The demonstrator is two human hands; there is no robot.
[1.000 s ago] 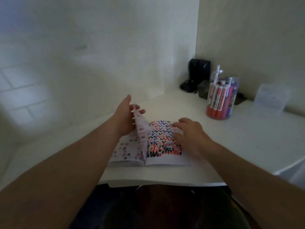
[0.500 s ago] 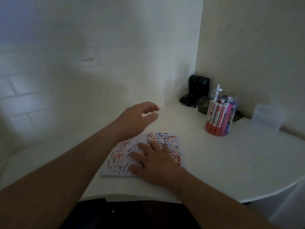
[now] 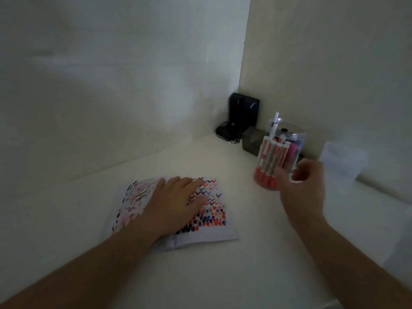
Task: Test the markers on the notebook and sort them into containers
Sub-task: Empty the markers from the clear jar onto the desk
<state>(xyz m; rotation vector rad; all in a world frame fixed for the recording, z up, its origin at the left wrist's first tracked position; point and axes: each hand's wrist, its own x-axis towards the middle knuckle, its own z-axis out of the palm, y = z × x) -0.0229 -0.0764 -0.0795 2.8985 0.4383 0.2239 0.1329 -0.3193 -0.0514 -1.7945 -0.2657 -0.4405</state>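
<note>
Left hand (image 3: 176, 201) lies flat, fingers straight and together, pressing on the open notebook (image 3: 207, 210), which sits toward the near edge of the desk (image 3: 245, 275), left of centre. Both pages are crowded with red, blue and black test strokes.

Right hand (image 3: 301, 192) is raised in front of the clear jar (image 3: 287, 141), fingers loosely curled and holding nothing; motion blur hides whether the fingertips touch the jar wall.

The jar stands near the back right corner, packed with upright markers (image 3: 270, 159), red caps down; one thin white pen (image 3: 274, 124) pokes above the rim.

Handling, judged: markers are light, rigid and smooth-barrelled, so pinch one by the upper barrel and draw it straight up; tight packing may drag neighbours along. The jar looks like hard plastic and top-heavy when full, so it could tip if nudged sideways. Notebook paper is thin and soft and needs holding down.

A frosted plastic container (image 3: 343, 159) sits right of the jar against the wall. Black speakers (image 3: 243, 108) and cable fill the corner. Open desk lies between notebook and jar.
</note>
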